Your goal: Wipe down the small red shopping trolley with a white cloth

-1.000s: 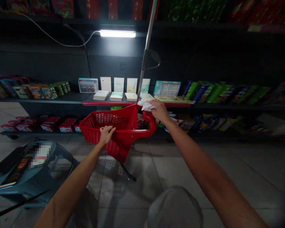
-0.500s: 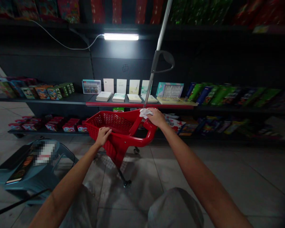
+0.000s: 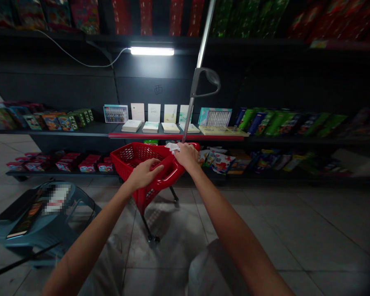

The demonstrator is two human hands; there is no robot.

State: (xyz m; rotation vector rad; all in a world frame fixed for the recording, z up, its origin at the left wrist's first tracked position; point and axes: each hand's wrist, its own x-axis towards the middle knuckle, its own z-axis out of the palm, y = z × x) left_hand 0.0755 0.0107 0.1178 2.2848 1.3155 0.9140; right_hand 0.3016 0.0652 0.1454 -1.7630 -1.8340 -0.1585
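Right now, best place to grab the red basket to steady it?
Take the red basket by its thick looped handle, from the near side where the left hand already grips. The mesh walls give little purchase, and the right hand presses a white cloth at the far end.

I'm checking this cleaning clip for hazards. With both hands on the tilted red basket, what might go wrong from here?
The red basket is tipped up on its wheel, held by the left hand, so it may roll or twist away. The right hand presses a white cloth by the metal pole, which may swing. The blue stool stands close on the left, so the basket may bump it.
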